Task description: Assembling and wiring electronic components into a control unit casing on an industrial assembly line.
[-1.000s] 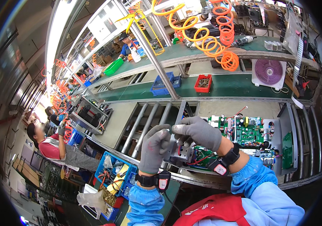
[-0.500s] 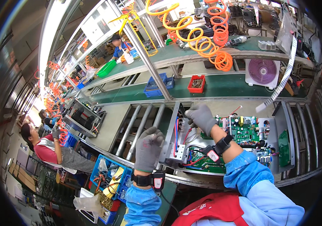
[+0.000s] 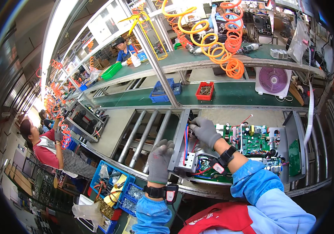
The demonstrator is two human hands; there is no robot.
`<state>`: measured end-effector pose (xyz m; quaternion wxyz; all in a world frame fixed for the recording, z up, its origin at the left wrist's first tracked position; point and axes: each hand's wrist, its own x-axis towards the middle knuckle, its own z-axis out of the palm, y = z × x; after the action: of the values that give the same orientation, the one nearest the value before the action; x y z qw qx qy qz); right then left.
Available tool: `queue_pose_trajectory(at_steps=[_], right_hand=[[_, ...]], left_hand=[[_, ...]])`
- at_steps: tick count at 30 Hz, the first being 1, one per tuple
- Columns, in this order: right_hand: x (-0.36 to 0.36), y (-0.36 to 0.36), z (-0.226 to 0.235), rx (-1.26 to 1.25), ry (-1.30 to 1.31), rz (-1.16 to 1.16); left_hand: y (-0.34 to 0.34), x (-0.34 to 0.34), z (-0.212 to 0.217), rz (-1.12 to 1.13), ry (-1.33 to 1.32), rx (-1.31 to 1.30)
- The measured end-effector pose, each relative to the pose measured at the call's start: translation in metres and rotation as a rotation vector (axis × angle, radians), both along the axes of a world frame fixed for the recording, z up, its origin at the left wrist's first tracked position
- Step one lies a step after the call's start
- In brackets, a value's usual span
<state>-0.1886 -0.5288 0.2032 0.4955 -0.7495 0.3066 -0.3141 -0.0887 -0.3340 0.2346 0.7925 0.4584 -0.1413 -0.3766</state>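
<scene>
An open metal case [image 3: 294, 128] lies on the right, over the rollers [image 3: 132, 136], with green circuit boards [image 3: 254, 140] inside. It opens upward, perhaps so that both hands can reach inside easily. The right hand [image 3: 206, 133] is at the inner side of the case's left wall [image 3: 178, 146], beside red and blue wires [image 3: 186, 136]. Its fingers are bent together, but I cannot tell if they pinch something (a small part could be hidden there). The left hand [image 3: 160, 162] is half curled outside this wall; whether it holds or touches anything is not clear. Small blue boxes [image 3: 135, 191] of screws stand near left, probably for quick reach. The lower edge cuts off the left sleeve [image 3: 151, 218].
</scene>
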Motion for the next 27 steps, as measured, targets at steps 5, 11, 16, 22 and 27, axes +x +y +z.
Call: queue_pose_trajectory(at_steps=[5,11,16,22,27], right_hand=[[0.000,-0.006,0.004,-0.044,0.050,0.027],[-0.004,-0.011,0.010,-0.001,0.132,0.093],[-0.002,-0.007,0.001,-0.343,0.141,-0.004],[-0.002,-0.011,-0.009,-0.358,0.146,-0.043],[0.004,-0.019,-0.015,-0.049,0.149,0.025]], left_hand=[[-0.002,0.001,-0.003,0.012,0.020,-0.002],[0.000,0.004,-0.011,-0.008,-0.040,0.018],[0.001,0.009,-0.031,-0.040,-0.027,-0.023],[0.004,0.010,-0.038,-0.063,0.052,-0.030],[0.010,-0.005,-0.024,-0.023,0.026,0.007]])
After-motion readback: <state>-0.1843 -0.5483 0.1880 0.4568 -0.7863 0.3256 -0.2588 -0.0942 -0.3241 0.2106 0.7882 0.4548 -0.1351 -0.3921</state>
